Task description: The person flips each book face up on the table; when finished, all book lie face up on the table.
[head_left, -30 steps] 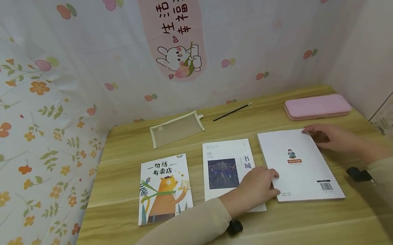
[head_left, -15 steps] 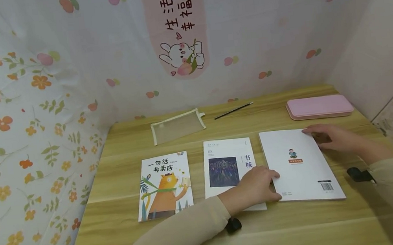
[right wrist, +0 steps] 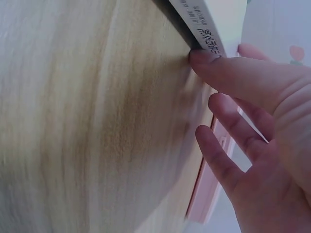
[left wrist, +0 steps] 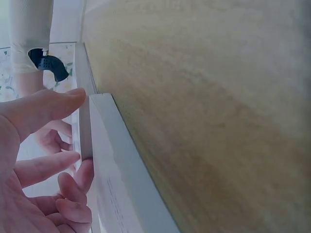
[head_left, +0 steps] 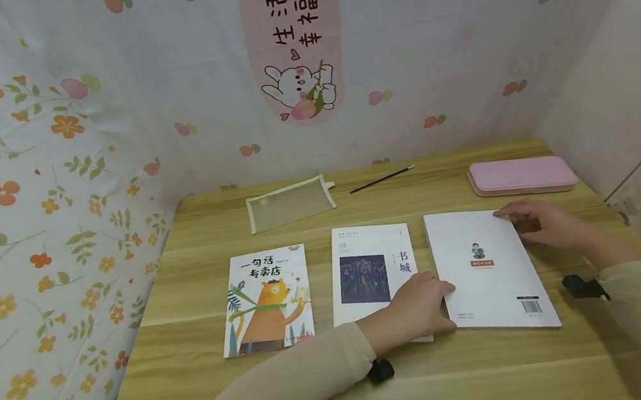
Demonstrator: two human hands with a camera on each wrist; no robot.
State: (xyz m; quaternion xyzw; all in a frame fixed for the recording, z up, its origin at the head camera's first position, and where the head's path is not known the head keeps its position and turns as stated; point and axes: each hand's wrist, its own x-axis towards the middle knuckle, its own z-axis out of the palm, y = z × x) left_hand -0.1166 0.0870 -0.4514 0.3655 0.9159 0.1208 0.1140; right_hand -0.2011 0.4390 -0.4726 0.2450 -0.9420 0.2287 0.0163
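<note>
A white book (head_left: pixel 485 274) lies back cover up at the right of a row of three books. My left hand (head_left: pixel 418 306) reaches over the middle white book (head_left: pixel 367 253), its thumb and fingertips at the left edge of the right book. In the left wrist view the left thumb (left wrist: pixel 63 104) extends close to that edge. My right hand (head_left: pixel 543 227) is at the same book's top right corner, forefinger near the top edge. The right wrist view shows the right thumb (right wrist: pixel 218 65) against the book's printed spine (right wrist: pixel 206 31), other fingers spread. A picture book (head_left: pixel 266 302) lies at left.
Along the back of the wooden table (head_left: pixel 431 382) lie a mesh zip pouch (head_left: pixel 292 204), a thin black pencil-like stick (head_left: pixel 382 179) and a pink pencil case (head_left: pixel 522 175). Patterned cloth (head_left: pixel 170 79) hangs behind and at the left.
The head view has shifted slightly. Both hands stay at the right book's edges, and the books keep nearly the same places.
</note>
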